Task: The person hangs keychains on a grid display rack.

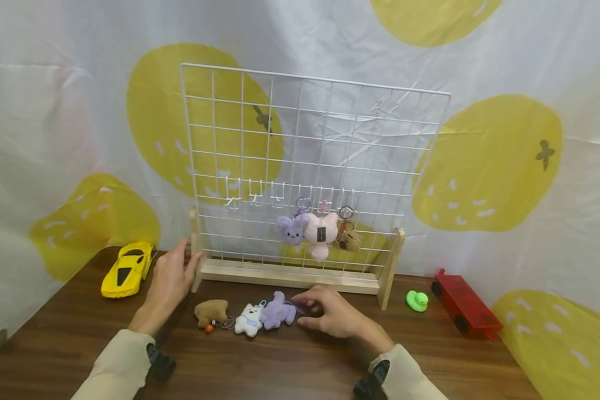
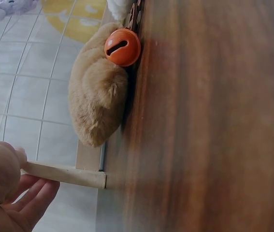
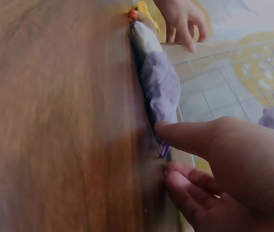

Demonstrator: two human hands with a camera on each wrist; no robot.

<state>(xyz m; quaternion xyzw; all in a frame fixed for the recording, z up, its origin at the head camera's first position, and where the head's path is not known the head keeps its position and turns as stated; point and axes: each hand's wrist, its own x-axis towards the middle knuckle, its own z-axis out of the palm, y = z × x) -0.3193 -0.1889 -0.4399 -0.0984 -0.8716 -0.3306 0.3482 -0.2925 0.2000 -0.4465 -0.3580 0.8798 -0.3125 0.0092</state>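
My left hand (image 1: pixel 169 278) holds the left wooden upright (image 1: pixel 196 250) of a white wire grid rack, thumb on one side and fingers on the other. My right hand (image 1: pixel 332 312) is beside a purple plush keychain (image 1: pixel 278 312) on the table, thumb and fingers parted around its purple ring (image 3: pixel 164 150). Touching that plush is a white plush keychain (image 1: pixel 249 320) with a light blue bow. Further left lies a brown plush keychain (image 1: pixel 211 312) with an orange bell (image 2: pixel 122 47). On the rack's hooks hang a lilac plush (image 1: pixel 292 229), a pink plush (image 1: pixel 321 229) and a brown plush (image 1: pixel 348 239).
Bare white hooks (image 1: pixel 256 197) hang on the grid's left half. A yellow toy car (image 1: pixel 129 269) stands at the table's left; a green rubber duck (image 1: pixel 417 300) and a red toy trailer (image 1: pixel 465 303) are at the right. A patterned curtain (image 1: pixel 330 33) hangs behind.
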